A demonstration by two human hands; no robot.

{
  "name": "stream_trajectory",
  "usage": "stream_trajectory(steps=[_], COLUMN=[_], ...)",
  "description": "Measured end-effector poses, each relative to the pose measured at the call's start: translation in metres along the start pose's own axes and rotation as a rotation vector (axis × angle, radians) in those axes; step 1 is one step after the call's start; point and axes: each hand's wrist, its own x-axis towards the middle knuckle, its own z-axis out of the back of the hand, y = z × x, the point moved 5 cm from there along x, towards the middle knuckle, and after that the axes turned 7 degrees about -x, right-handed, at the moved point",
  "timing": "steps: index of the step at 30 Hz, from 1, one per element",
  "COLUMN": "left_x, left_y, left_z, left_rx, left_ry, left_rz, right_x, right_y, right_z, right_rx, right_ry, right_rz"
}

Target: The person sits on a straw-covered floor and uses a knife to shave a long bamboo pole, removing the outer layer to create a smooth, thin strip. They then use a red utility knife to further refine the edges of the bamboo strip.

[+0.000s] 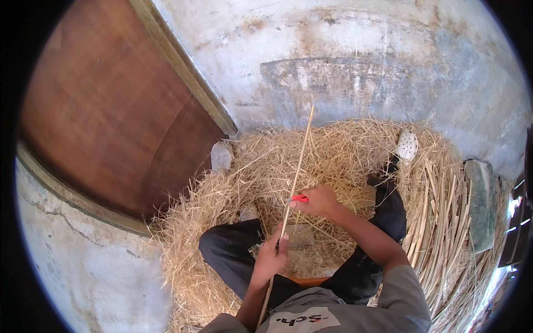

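A long, thin, pale stick [301,152] runs from my lap up and away toward the wall, slightly tilted to the right. My left hand [270,257] is closed around its lower part, and the near end passes down beside my body. Higher up, my right hand [318,201] grips a small red-handled cutting tool [300,198]. Its short grey end rests against the stick; the exact blade shape is too small to make out. Both hands are above the straw between my bent legs.
Loose straw-like shavings [344,144] cover the floor around my legs. At the right lies a bundle of long sticks [436,222] beside a greenish slab [481,205]. A brown door panel [116,105] is on the left, a stained wall [355,66] ahead, and a pale stone-like lump [221,157] at the door's corner.
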Motion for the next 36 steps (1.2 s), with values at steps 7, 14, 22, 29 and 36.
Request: stream_trajectory(steps=[7, 14, 22, 29, 36], left_x=[0.0, -0.003, -0.003, -0.006, -0.037], left_y=[0.01, -0.001, -0.008, -0.014, 0.005], left_z=[-0.004, -0.012, -0.012, -0.008, -0.019], left_rx=[-0.037, -0.057, -0.016, 0.004, -0.083], left_ry=[0.016, 0.004, 0.085, 0.093, 0.102], left_rz=[-0.03, -0.145, -0.03, 0.064, -0.138], right_x=[0.007, 0.016, 0.017, 0.024, 0.048], right_y=[-0.012, -0.042, -0.047, -0.048, -0.155], right_z=[0.01, 0.015, 0.016, 0.02, 0.047], right_rx=[-0.069, -0.099, -0.125, -0.104, 0.054], right_ry=[-0.03, -0.215, -0.441, -0.425, -0.338], right_rz=[-0.022, -0.004, 0.095, 0.124, -0.475])
